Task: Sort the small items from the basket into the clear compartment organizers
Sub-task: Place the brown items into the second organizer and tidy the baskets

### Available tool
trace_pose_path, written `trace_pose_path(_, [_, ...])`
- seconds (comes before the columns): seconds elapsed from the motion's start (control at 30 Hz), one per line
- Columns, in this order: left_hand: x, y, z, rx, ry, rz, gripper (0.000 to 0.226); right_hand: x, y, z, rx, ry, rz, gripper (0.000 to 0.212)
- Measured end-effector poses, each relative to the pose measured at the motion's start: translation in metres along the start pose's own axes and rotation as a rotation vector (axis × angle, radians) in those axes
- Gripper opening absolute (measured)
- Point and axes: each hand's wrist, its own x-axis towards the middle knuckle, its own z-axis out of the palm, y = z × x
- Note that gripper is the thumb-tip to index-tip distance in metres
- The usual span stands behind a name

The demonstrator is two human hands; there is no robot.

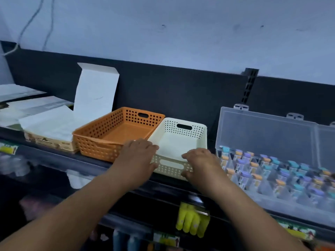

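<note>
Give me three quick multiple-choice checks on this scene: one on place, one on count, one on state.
1. The white basket stands:
A) left of the orange basket
B) between the orange basket and the clear organizer
C) right of the clear organizer

2. Perforated baskets in view:
A) two
B) one
C) four

3. The organizer's lid is:
A) shut
B) removed
C) open, standing up

Answers:
1 B: the orange basket is on its left and the organizer on its right.
2 A: one is orange and one is white.
3 C: the lid leans back, leaving the capped bottles exposed.
</note>
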Motion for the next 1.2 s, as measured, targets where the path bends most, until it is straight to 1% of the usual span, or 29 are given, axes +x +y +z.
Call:
trace_pose_path(0.1, [0.010, -0.007, 0.004, 0.049, -0.034, 0.079, 0.052, 0.006, -0.004, 0.005, -0.071, 0.015, 0.033, 0.010])
trace_pose_path(0.13, [0.013, -0.009, 0.005, 0.055, -0.045, 0.097, 0.050, 0.006, -0.005, 0.003, -0.081, 0.016, 0.040, 0.010])
trace_pose_path(0.23, [0.024, -0.010, 0.004, 0.046, -0.031, 0.147, 0.040, 0.005, -0.006, -0.011, -0.062, 0.023, 0.047, 0.022])
trace_pose_path(0.33, [0.034, -0.007, -0.004, 0.002, 0.083, 0.191, 0.012, 0.002, -0.007, -0.033, -0.065, 0.074, 0.036, 0.021])
trace_pose_path(0.37, [0.035, -0.005, -0.009, -0.008, 0.126, 0.198, 0.008, 0.001, -0.007, -0.040, -0.075, 0.092, 0.031, 0.020])
trace_pose_path(0.5, [0.036, -0.005, -0.035, -0.050, 0.271, 0.191, 0.009, 0.007, -0.009, -0.067, -0.069, 0.207, -0.022, 0.016])
trace_pose_path(0.6, [0.037, -0.022, -0.054, 0.027, 0.364, 0.197, 0.016, 0.021, -0.018, -0.076, -0.023, 0.275, -0.096, 0.022])
trace_pose_path(0.67, [0.033, -0.038, -0.072, 0.077, 0.410, 0.178, 0.012, 0.036, -0.031, -0.078, 0.000, 0.323, -0.168, 0.024])
trace_pose_path(0.7, [0.031, -0.045, -0.080, 0.098, 0.423, 0.167, 0.008, 0.043, -0.038, -0.080, 0.006, 0.341, -0.187, 0.022])
trace_pose_path(0.8, [0.025, -0.072, -0.100, 0.114, 0.423, 0.117, 0.009, 0.064, -0.061, -0.085, 0.027, 0.369, -0.219, 0.018])
trace_pose_path(0.93, [0.018, -0.107, -0.105, 0.105, 0.378, 0.072, 0.008, 0.080, -0.090, -0.081, 0.037, 0.348, -0.259, 0.018])
trace_pose_path(1.0, [0.016, -0.125, -0.100, 0.073, 0.313, 0.050, 0.009, 0.087, -0.104, -0.072, 0.046, 0.313, -0.264, 0.017])
trace_pose_path(1.1, [0.011, -0.139, -0.086, -0.009, 0.248, 0.046, 0.013, 0.091, -0.113, -0.057, 0.041, 0.214, -0.251, 0.020])
trace_pose_path(1.2, [0.010, -0.167, -0.071, -0.073, 0.160, 0.036, 0.007, 0.101, -0.131, -0.039, 0.036, 0.153, -0.214, 0.021])
